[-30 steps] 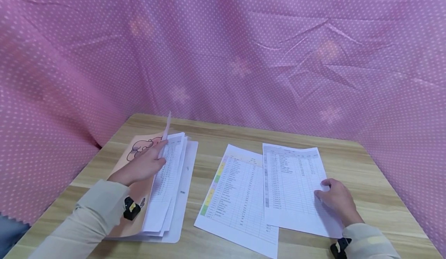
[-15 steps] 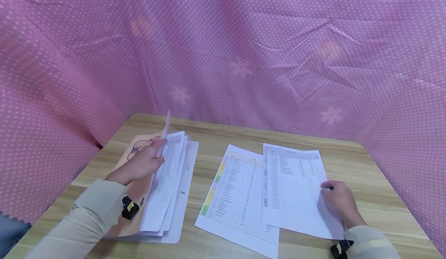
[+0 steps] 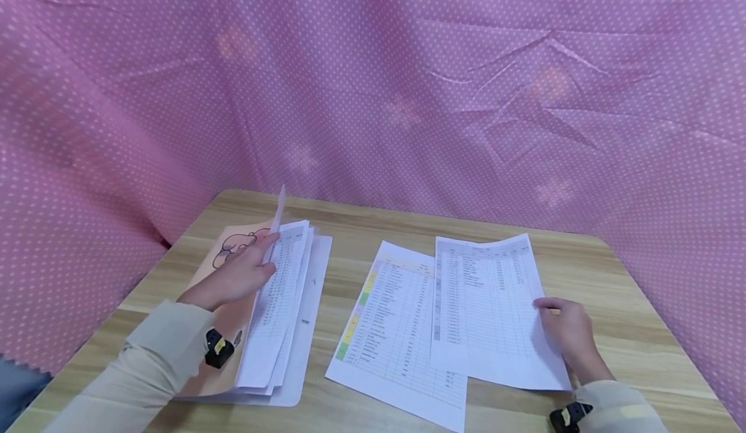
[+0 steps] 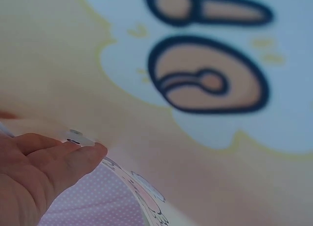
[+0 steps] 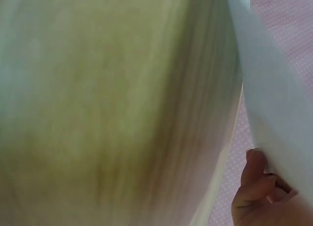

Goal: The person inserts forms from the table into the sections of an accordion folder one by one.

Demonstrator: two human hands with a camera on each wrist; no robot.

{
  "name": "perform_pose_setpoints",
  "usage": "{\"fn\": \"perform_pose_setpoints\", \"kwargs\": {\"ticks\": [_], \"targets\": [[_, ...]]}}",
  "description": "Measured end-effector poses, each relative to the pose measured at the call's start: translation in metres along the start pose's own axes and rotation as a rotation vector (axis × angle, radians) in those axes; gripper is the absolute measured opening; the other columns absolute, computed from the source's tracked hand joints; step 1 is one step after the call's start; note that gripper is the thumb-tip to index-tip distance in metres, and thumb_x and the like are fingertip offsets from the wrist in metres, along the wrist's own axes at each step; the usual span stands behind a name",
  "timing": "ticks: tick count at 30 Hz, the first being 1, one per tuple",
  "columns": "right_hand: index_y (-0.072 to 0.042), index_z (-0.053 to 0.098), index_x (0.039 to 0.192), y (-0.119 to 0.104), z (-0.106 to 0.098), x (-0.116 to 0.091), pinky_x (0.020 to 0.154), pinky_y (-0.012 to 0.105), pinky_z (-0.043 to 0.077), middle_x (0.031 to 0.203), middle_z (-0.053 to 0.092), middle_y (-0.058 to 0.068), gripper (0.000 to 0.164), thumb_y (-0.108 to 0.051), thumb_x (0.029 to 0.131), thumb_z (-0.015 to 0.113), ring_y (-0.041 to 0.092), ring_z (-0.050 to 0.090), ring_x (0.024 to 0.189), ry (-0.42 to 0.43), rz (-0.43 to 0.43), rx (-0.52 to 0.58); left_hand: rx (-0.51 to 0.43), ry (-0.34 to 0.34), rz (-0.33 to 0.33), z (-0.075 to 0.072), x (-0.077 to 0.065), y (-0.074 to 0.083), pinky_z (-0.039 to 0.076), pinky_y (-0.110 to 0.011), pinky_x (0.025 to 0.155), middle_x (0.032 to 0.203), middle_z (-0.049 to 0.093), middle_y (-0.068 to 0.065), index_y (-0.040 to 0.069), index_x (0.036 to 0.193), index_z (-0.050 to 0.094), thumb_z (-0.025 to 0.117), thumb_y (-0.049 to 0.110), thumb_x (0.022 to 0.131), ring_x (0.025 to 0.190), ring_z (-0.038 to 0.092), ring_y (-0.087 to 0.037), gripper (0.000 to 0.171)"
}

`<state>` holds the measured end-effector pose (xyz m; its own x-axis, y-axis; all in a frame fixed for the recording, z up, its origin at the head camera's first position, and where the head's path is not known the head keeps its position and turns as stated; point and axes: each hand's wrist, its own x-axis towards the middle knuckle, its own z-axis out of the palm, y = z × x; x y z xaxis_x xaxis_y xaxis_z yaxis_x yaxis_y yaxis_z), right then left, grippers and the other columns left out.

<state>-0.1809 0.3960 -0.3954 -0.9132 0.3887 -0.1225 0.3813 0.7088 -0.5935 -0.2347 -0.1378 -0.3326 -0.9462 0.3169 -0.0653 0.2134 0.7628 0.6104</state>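
Observation:
On the left of the table lies a folder with a peach cartoon cover (image 3: 224, 271), its cover lifted along the right side. Printed sheets (image 3: 280, 290) show under that raised edge. My left hand (image 3: 245, 271) pinches the cover's edge between thumb and fingers; the left wrist view has the cover's cartoon print (image 4: 210, 74) close up. At the right, my right hand (image 3: 571, 333) grips a printed sheet (image 3: 489, 329) by its right edge, thumb on top. In the right wrist view the sheet (image 5: 279, 89) is lifted off the wood at the hand (image 5: 264, 196).
A second sheet with a coloured column (image 3: 384, 329) lies mid-table, partly covered by the held sheet's left side. The wooden table (image 3: 361, 226) ends at a pink dotted cloth (image 3: 373, 96) behind and at both sides.
My right hand now has its sheet by the edge, and the sheet has risen and shifted slightly left. The left hand and the folder have hardly moved.

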Motion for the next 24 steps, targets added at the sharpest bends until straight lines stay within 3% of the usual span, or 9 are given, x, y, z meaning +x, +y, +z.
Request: {"fn": "perform_pose_setpoints", "kwargs": {"ticks": [4,11,20,24], "targets": [[0.003,0.06,0.122,-0.001,0.0011,-0.0004,0.062,0.027,0.041,0.133,0.045,0.03,0.035,-0.011,0.094,0.044,0.031,0.05,0.096,-0.005,0.011,0.021,-0.003,-0.004,-0.013,0.0002,0.0,-0.0001,0.022,-0.061,0.108,0.151,0.02,-0.028,-0.003,0.148,0.015,0.039,0.015,0.094,0.136,0.024,-0.045,0.063],[0.002,0.064,0.117,-0.0024,0.0036,-0.0014,0.061,0.026,0.042,0.125,0.054,0.028,0.033,-0.012,0.092,0.046,0.028,0.056,0.089,0.072,-0.04,0.03,0.0,0.003,0.0,0.0009,-0.0002,-0.0015,0.023,-0.061,0.107,0.151,0.02,-0.029,-0.004,0.148,0.016,0.039,0.014,0.093,0.136,0.024,-0.045,0.062],[0.0,0.062,0.121,-0.0058,0.006,-0.0034,0.078,0.039,0.044,0.133,0.049,0.026,0.035,-0.017,0.095,0.045,0.034,0.053,0.106,0.093,-0.035,0.11,-0.024,-0.005,-0.005,0.002,-0.0005,-0.0027,0.021,-0.061,0.108,0.152,0.018,-0.028,-0.002,0.149,0.014,0.039,0.014,0.094,0.137,0.022,-0.045,0.063],[0.001,0.062,0.12,-0.0072,0.0072,-0.0038,0.078,0.033,0.044,0.135,0.049,0.025,0.034,-0.016,0.095,0.046,0.033,0.055,0.108,0.115,-0.043,0.142,-0.024,-0.001,-0.002,0.0022,-0.0005,-0.0035,0.02,-0.061,0.109,0.153,0.017,-0.027,-0.002,0.149,0.014,0.039,0.014,0.094,0.138,0.02,-0.044,0.063]]}}
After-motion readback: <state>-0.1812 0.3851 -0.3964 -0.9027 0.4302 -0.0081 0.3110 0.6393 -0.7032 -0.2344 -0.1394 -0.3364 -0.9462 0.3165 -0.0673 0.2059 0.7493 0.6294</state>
